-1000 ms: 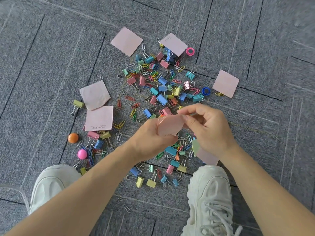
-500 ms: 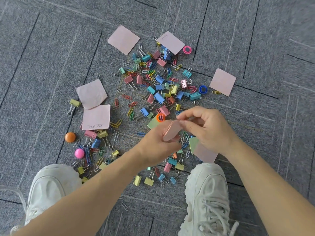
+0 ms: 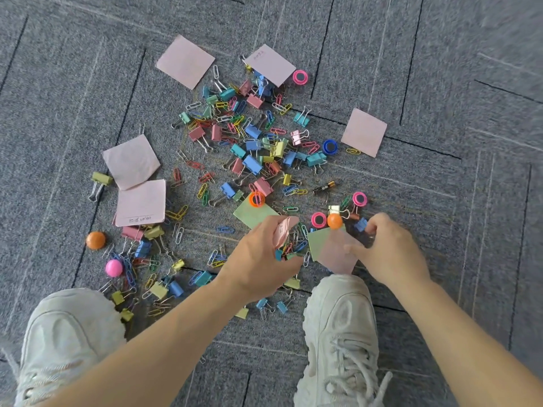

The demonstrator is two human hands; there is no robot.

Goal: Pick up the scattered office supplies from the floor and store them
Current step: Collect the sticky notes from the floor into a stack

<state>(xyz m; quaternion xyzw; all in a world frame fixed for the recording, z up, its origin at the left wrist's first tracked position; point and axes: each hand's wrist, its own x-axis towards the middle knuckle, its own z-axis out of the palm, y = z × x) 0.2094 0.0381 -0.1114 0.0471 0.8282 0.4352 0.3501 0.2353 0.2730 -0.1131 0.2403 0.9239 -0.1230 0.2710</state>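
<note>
My left hand (image 3: 258,257) grips a small bunch of pink sticky notes (image 3: 284,230) above the pile of binder clips and paper clips (image 3: 252,154). My right hand (image 3: 388,251) is down at the floor by the right shoe. Its thumb lies on a pink note (image 3: 338,259) that overlaps a green note (image 3: 318,242), and its fingers curl at the note's far edge. More pink notes lie at the back (image 3: 185,61), back centre (image 3: 270,69), right (image 3: 364,132) and left (image 3: 131,161). Another green note (image 3: 252,214) lies by my left hand.
Round magnets lie scattered: orange (image 3: 334,221), pink (image 3: 318,220), blue (image 3: 329,146), and an orange one (image 3: 95,240) at the left. A small battery (image 3: 323,188) lies mid-right. My white shoes (image 3: 67,333) (image 3: 340,333) stand on the grey carpet (image 3: 440,69) at the pile's near edge.
My right hand left the notes held by my left hand and dropped right to the pink note by the shoe. My left hand sank lower, keeping its notes.
</note>
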